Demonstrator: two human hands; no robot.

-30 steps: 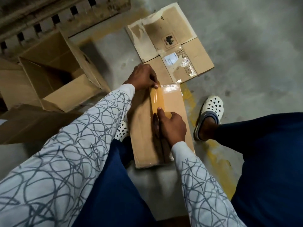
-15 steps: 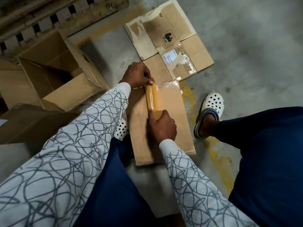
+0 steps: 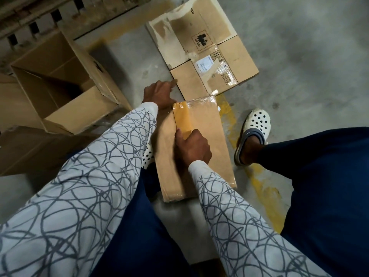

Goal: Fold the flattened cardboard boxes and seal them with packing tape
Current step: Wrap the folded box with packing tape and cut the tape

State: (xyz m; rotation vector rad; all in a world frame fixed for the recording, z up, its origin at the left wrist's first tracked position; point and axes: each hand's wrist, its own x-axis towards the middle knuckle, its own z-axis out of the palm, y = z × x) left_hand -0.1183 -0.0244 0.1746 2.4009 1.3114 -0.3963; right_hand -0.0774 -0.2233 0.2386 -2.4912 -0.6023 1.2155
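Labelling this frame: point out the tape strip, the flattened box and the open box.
tape strip (image 3: 181, 117), head view, middle of the strip.
flattened box (image 3: 237, 54), head view, plain right panel.
open box (image 3: 79, 110), head view, lit inner flap.

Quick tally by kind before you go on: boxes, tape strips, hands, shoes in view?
Cardboard boxes: 3 (taped box, flattened box, open box); darker cardboard at the left is cut off, uncounted.
Tape strips: 1 (brown tape strip)
Hands: 2 (left hand, right hand)
White clogs: 2 (right clog, left clog mostly hidden)
Total: 8
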